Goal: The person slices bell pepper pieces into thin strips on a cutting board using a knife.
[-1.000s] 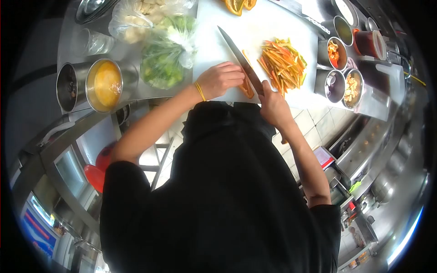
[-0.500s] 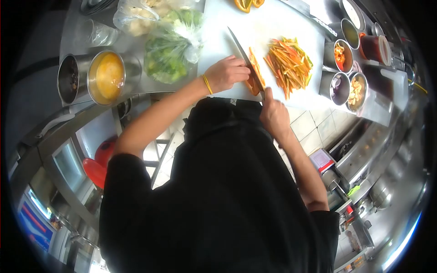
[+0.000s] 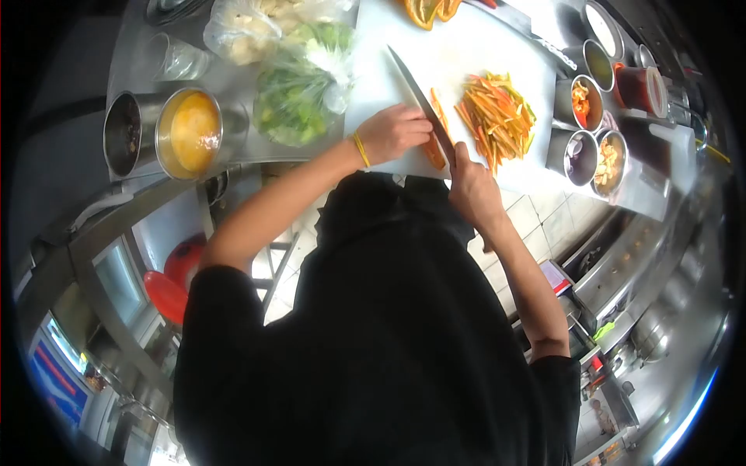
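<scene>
My right hand is wrapped round the handle of a kitchen knife, whose long blade points up and left across a white cutting board. Under and beside the blade lies an orange bell pepper piece, with a thin strip on the blade's far side. My left hand, a yellow band on its wrist, holds the pepper with curled fingers close to the blade. Part of the piece is hidden by fingers and knife. To the right sits a pile of orange and red pepper strips.
Pepper halves lie at the board's far edge. Bags of green vegetables and pale pieces stand left, beside a metal pot of yellow liquid. Several metal cups, one with purple pieces, line the right side.
The whole view has shifted slightly. Both hands stay at the pepper, and the knife has moved only a little against it. The strip beside the blade lies slightly differently.
</scene>
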Motion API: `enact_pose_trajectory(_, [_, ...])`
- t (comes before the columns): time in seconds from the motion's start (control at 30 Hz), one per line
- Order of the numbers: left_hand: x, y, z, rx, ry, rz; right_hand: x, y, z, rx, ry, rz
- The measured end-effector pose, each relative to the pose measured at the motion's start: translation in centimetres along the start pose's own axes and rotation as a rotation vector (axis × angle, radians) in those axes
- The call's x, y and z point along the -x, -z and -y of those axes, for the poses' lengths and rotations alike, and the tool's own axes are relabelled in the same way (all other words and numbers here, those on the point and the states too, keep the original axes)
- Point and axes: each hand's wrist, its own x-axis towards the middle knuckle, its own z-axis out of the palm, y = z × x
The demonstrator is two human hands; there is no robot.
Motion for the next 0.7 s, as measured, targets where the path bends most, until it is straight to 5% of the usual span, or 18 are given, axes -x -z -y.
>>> enact_pose_trajectory(0.17, [0.2, -0.1, -0.1, 0.0, 0.029, 0.001, 4.4, 2.1, 1.1, 0.058, -0.07, 0.127])
enact_pose_trajectory(0.27, [0.4, 0.0, -0.3, -0.011, 0.034, 0.027, 2.9, -2.8, -0.2, -0.037, -0.127, 0.022])
enact_pose_trajectory(0.53, [0.4, -0.4, 0.1, 0.062, -0.003, -0.01, 3.4, 2.1, 1.8, -0.022, -0.07, 0.09])
enact_pose_trajectory(0.7, [0.6, 0.3, -0.4, 0.058, 0.063, -0.027, 0.0, -2.5, 0.5, -0.106, -0.142, -0.019])
